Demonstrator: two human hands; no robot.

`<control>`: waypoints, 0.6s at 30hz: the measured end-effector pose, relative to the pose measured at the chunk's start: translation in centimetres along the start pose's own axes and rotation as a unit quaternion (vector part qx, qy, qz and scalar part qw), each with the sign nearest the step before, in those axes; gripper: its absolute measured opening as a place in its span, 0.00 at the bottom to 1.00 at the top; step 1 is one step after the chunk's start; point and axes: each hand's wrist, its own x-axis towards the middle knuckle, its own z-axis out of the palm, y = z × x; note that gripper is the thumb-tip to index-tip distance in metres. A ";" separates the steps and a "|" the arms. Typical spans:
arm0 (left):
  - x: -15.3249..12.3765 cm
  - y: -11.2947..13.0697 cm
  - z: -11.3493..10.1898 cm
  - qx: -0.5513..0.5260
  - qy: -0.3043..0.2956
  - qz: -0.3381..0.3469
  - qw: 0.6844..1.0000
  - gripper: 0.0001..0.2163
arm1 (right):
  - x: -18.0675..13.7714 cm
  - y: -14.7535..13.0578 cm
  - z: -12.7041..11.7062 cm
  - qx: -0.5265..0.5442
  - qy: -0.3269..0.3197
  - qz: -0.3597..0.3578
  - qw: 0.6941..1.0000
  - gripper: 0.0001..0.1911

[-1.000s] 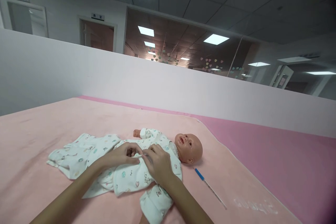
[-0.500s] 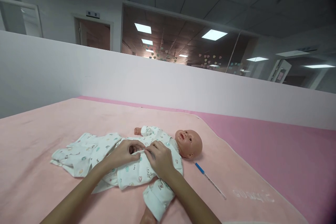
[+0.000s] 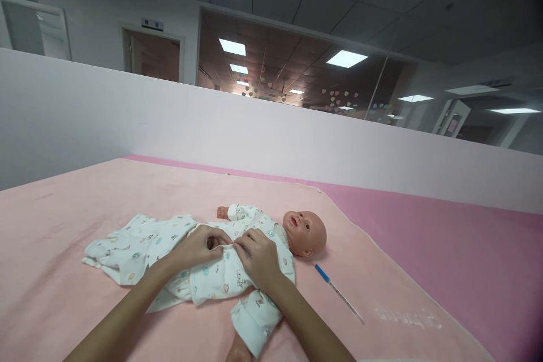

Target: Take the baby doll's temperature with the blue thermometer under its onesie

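A baby doll [image 3: 306, 232] lies on its back, its head to the right, dressed in a white printed top [image 3: 220, 281]. Over the front of the top, my left hand [image 3: 202, 246] pinches the edge of the cloth between thumb and fingers. My right hand [image 3: 259, 254] grips the same edge just to the right, fingertips nearly meeting those of the left. The fingers hide any fastener there. White printed trousers [image 3: 136, 243] stretch out to the left of the top. One doll hand shows past the far sleeve [image 3: 240, 212].
A glass thermometer with a blue end [image 3: 339, 292] lies right of the doll. Everything rests on a pink blanket [image 3: 68, 215] over a darker pink mat [image 3: 441, 237]. A low white wall [image 3: 271, 136] runs behind, with a window and doorways beyond.
My left hand has shifted very slightly left and its fingers have drawn closer together on the cloth edge. The right hand stays almost where it was. The doll and thermometer have not moved.
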 end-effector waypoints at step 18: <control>-0.2 0.7 0.1 0.041 0.006 -0.021 0.999 0.05 | -0.1 0.3 0.3 0.001 -0.003 0.008 1.000 0.06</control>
